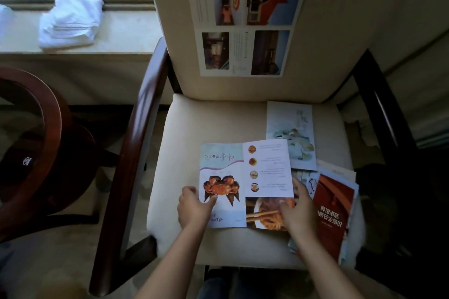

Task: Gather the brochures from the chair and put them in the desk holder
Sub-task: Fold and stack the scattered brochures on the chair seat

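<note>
An unfolded crab brochure lies on the cream seat of the chair. My left hand pinches its left edge, thumb on top. My right hand presses on its lower right part, over a noodle picture. To the right sits a red brochure on top of a stack of other leaflets. A pale blue brochure lies farther back on the seat. A large open brochure leans upright against the chair back. The desk holder is not in view.
Dark wooden armrests flank the seat. A round dark wooden table stands at left. Folded white towels rest on the window ledge at the back left.
</note>
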`<state>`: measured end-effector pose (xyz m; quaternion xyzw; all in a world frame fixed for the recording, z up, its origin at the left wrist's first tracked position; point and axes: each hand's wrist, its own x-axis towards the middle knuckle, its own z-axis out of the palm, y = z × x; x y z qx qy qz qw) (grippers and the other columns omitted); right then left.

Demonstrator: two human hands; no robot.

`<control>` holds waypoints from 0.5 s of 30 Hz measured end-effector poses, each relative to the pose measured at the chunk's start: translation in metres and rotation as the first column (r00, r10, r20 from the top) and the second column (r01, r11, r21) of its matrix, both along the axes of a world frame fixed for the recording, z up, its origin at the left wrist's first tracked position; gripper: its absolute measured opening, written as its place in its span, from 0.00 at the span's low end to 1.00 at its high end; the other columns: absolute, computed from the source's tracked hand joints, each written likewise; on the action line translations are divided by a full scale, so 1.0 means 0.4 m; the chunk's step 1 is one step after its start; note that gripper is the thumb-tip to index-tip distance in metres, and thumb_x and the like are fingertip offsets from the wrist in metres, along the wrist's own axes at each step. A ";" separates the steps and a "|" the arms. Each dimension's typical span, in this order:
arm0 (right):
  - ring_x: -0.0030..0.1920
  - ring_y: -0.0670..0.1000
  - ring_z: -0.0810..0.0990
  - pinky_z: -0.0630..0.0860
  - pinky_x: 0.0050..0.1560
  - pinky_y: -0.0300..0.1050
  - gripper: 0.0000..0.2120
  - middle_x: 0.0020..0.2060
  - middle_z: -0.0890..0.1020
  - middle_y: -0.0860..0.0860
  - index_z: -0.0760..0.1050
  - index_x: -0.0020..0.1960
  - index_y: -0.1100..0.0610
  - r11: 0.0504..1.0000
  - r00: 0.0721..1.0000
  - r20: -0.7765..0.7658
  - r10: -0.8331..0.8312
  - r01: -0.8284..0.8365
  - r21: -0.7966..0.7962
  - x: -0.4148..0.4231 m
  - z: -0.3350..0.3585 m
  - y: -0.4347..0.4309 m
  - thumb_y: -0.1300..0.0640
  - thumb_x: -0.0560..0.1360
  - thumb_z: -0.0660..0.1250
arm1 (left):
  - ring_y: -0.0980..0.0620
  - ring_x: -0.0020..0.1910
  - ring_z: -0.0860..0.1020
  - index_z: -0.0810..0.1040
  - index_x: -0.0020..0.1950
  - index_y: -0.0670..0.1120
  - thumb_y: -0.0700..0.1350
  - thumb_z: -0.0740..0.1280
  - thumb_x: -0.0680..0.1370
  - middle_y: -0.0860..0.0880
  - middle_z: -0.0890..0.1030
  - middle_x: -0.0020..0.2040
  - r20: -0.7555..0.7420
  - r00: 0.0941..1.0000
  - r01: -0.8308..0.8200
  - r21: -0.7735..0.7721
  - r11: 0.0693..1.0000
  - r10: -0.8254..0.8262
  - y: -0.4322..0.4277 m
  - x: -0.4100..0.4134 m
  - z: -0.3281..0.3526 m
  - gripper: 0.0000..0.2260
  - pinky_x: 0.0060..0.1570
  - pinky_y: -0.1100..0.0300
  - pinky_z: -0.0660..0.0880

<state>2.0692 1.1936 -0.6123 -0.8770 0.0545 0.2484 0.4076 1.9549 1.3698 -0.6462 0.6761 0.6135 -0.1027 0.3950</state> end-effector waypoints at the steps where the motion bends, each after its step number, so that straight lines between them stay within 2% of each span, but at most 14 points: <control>1: 0.61 0.55 0.77 0.76 0.56 0.47 0.30 0.62 0.78 0.53 0.68 0.69 0.53 1.000 1.000 0.004 0.002 -0.002 -0.007 0.002 0.000 0.000 0.73 0.71 0.66 | 0.44 0.54 0.78 0.71 0.59 0.45 0.52 0.74 0.70 0.45 0.79 0.55 0.039 0.998 -0.039 0.006 0.999 0.039 0.004 0.002 0.005 0.23 0.52 0.52 0.73; 3: 0.61 0.55 0.77 0.75 0.50 0.42 0.30 0.62 0.78 0.52 0.68 0.69 0.53 1.000 1.000 0.002 0.009 -0.009 -0.012 0.005 -0.002 -0.003 0.73 0.71 0.67 | 0.48 0.46 0.80 0.74 0.51 0.49 0.52 0.73 0.71 0.51 0.80 0.45 0.159 0.986 -0.069 0.066 0.995 0.058 0.007 0.006 0.027 0.14 0.45 0.53 0.76; 4: 0.60 0.54 0.77 0.73 0.49 0.40 0.29 0.62 0.78 0.52 0.69 0.68 0.53 1.000 1.000 0.002 0.007 -0.007 -0.011 0.006 -0.003 -0.003 0.73 0.71 0.66 | 0.49 0.45 0.80 0.76 0.49 0.49 0.53 0.71 0.73 0.53 0.81 0.43 0.223 0.975 -0.046 0.115 0.992 0.019 0.004 0.009 0.040 0.11 0.43 0.53 0.77; 7: 0.55 0.51 0.77 0.73 0.52 0.43 0.26 0.60 0.79 0.54 0.70 0.67 0.57 0.998 1.000 0.005 -0.016 0.016 0.056 0.006 -0.001 0.004 0.72 0.72 0.66 | 0.56 0.44 0.80 0.80 0.49 0.52 0.52 0.67 0.76 0.57 0.82 0.45 0.415 0.897 0.053 0.237 0.970 -0.150 -0.023 0.013 0.082 0.06 0.40 0.57 0.78; 9: 0.54 0.50 0.77 0.74 0.55 0.45 0.21 0.58 0.80 0.55 0.72 0.65 0.59 0.991 0.999 -0.015 -0.042 0.044 0.129 0.004 0.001 0.006 0.70 0.73 0.66 | 0.62 0.46 0.80 0.81 0.52 0.55 0.54 0.65 0.77 0.60 0.83 0.47 0.509 0.824 0.139 0.245 0.959 -0.250 -0.052 0.021 0.110 0.07 0.41 0.63 0.78; 11: 0.56 0.55 0.79 0.75 0.59 0.52 0.13 0.56 0.81 0.57 0.75 0.61 0.58 0.972 0.991 -0.091 -0.101 0.118 0.202 0.002 -0.001 0.005 0.63 0.77 0.63 | 0.65 0.50 0.78 0.80 0.54 0.59 0.61 0.59 0.78 0.64 0.81 0.50 0.581 0.742 0.294 0.168 0.941 -0.335 -0.089 0.034 0.128 0.13 0.46 0.67 0.76; 13: 0.54 0.56 0.80 0.76 0.59 0.57 0.10 0.52 0.82 0.56 0.78 0.53 0.53 0.941 0.969 -0.200 -0.146 0.198 0.272 0.000 0.006 0.003 0.52 0.80 0.59 | 0.64 0.55 0.76 0.80 0.55 0.58 0.64 0.53 0.78 0.62 0.81 0.54 0.567 0.684 0.477 0.128 0.869 -0.459 -0.128 0.046 0.117 0.20 0.55 0.65 0.73; 15: 0.51 0.54 0.81 0.77 0.56 0.55 0.13 0.48 0.84 0.53 0.78 0.47 0.48 0.930 0.953 -0.263 -0.151 0.226 0.288 0.002 0.010 -0.003 0.45 0.79 0.56 | 0.58 0.65 0.69 0.80 0.58 0.56 0.62 0.56 0.79 0.58 0.75 0.63 0.405 0.700 0.584 0.150 0.797 -0.589 -0.151 0.049 0.068 0.19 0.65 0.61 0.66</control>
